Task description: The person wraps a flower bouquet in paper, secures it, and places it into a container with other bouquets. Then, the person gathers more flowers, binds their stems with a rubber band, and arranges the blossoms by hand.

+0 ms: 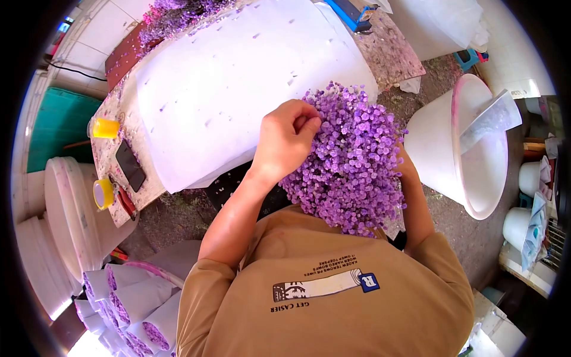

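A full bunch of purple baby's breath [357,154] is held up in front of my chest, its blooms facing me and its stems hidden. My left hand [288,137] is at the bunch's upper left edge, thumb and fingers closed in a pinch. Whatever is between those fingertips is too small to make out. On the other side, my right hand [406,162] supports the bunch from behind, its fingers covered by blooms. Beyond the flowers, white paper sheets [238,89] lie on the table, scattered with small purple bits.
On the table's left are a phone [129,165], yellow tape rolls [105,128] and red-handled pliers [126,203]. Loose purple flowers [178,24] lie at the back. A large white bucket [434,140] stands right; wrapped bunches [128,297] fill the lower left.
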The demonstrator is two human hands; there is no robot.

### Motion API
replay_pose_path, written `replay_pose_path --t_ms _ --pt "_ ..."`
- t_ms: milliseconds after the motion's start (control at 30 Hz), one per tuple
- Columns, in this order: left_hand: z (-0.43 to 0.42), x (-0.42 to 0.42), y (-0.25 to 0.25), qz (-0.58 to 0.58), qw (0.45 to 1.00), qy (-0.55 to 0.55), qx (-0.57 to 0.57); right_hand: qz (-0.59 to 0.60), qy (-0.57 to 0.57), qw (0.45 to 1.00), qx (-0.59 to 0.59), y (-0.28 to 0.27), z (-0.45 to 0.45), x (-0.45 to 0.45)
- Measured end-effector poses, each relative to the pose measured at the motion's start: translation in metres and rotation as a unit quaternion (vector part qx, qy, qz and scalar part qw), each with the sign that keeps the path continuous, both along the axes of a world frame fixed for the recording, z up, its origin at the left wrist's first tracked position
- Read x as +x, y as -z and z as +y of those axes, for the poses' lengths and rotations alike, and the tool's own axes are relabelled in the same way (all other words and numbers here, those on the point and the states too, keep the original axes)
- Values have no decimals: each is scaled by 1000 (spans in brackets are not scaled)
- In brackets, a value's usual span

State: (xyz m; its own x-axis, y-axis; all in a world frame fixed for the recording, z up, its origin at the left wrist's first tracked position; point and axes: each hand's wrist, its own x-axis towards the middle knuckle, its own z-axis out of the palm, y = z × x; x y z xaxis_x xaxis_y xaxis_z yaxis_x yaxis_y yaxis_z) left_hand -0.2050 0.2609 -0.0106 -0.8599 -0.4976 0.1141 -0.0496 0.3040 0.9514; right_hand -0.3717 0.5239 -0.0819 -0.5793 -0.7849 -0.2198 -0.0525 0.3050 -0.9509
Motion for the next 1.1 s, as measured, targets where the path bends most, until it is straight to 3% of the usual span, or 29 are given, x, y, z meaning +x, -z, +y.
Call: replay_pose_path --t_ms 33,67,100,133,300,367,400,467,533,600,700,833,1000,1100 --pt "-2 2 0 19 997 5 75 35 -10 999 -9 0 0 1" --pt "-6 6 -1 18 997 4 75 51 -16 998 -13 3 0 0" --pt "-11 10 -3 42 956 32 289 68 -22 997 -17 5 1 -1" --pt "-13 13 -8 65 868 57 488 58 -23 998 -20 13 3 -4" --pt "-11 18 -17 42 863 110 491 56 -33 998 20 30 10 -11" --pt "-10 17 -11 -41 936 145 318 49 -11 999 9 25 8 -7" --pt "-8 17 -9 -39 936 144 318 50 -12 999 9 24 9 -8" --pt "-3 13 -7 -70 990 113 40 43 -26 999 21 24 10 -11" --pt "-1 12 -6 -72 994 82 9 70 -28 997 2 25 10 -10" --pt "-1 11 -1 -25 993 71 -93 97 -29 995 -17 39 13 -15" --pt "1 11 2 -5 986 56 -156 38 -32 998 -44 59 19 -23" --pt "5 8 -1 -25 985 33 -170 25 -26 999 -23 28 7 -10" --pt "8 3 4 -28 975 27 -219 -12 10 1000 6 38 14 -11" --pt "5 5 4 0 991 43 -128 30 -16 999 -38 70 26 -27"
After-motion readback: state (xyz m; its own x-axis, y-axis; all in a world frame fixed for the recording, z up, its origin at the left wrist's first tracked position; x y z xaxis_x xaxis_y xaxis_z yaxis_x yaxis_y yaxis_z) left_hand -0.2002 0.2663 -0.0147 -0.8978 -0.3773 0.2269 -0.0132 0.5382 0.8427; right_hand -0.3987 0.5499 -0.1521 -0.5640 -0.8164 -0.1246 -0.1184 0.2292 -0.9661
